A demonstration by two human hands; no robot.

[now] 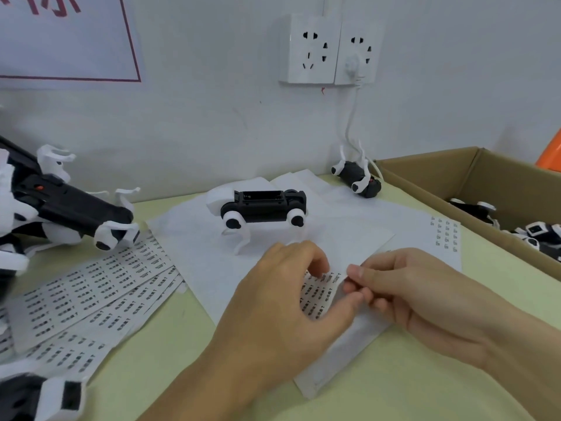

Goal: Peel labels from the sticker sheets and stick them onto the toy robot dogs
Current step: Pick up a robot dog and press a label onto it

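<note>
A sticker sheet (315, 294) with rows of small black-printed labels lies in front of me on white backing papers. My left hand (282, 302) holds the sheet, fingers curled over its near edge. My right hand (406, 293) pinches the sheet's upper right corner between thumb and fingers; whether a label is lifted I cannot tell. A black-and-white toy robot dog (261, 208) lies on its side on the papers just beyond my hands, its battery bay facing me. More sticker sheets (91, 293) fan out at the left.
A pile of toy dogs (54, 205) sits at the left edge, another dog (39, 396) at the bottom left, one (358, 177) by the wall. A cardboard box (473, 183) at right holds more dogs. Wall sockets (328, 50) with a white cable hang above.
</note>
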